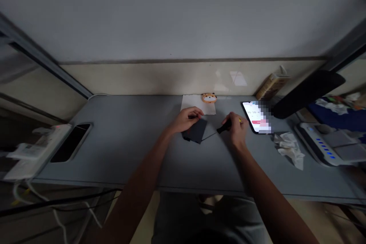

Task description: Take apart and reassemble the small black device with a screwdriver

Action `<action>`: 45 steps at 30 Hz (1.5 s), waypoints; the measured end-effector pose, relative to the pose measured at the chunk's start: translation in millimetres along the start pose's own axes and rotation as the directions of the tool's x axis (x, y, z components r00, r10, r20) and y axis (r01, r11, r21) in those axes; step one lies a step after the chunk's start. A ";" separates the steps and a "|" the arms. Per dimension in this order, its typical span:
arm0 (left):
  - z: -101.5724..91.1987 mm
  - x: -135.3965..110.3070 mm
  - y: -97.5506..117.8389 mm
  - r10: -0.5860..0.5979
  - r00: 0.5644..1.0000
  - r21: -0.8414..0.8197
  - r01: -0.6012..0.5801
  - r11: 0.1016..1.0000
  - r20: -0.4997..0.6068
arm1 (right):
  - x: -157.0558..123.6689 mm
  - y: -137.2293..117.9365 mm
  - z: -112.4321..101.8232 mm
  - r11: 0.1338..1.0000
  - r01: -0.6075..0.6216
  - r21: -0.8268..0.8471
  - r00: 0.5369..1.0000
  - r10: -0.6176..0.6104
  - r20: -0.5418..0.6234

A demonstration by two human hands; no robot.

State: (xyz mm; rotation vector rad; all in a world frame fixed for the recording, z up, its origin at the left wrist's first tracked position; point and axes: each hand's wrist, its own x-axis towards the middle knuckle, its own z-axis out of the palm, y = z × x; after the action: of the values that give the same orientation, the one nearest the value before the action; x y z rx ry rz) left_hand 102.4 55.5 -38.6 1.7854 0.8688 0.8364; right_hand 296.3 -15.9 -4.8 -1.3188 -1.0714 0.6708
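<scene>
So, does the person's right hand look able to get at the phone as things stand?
Probably yes. The right hand lies just beside the phone, with nothing between them on the grey desk. Its grip holds a black-handled screwdriver, though, which may need setting down first.

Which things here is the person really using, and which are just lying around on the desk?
Being used: the black-handled screwdriver in the right hand, and the dark flat slab under the left hand.

Just lying about: the lit phone, the orange tiger-face toy, the white paper, the crumpled tissue.
</scene>
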 end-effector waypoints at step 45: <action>-17.3 1.6 -8.7 0.117 0.901 0.413 0.074 0.908 -0.418 | 21.9 20.6 -3.3 0.964 -0.190 0.189 0.910 0.245 -0.334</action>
State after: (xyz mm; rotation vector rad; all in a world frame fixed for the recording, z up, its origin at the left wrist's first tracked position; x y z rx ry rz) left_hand 87.1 67.2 -41.0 2.0114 1.4122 1.1568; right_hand 311.6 5.7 -19.3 -1.3739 -0.5731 0.6342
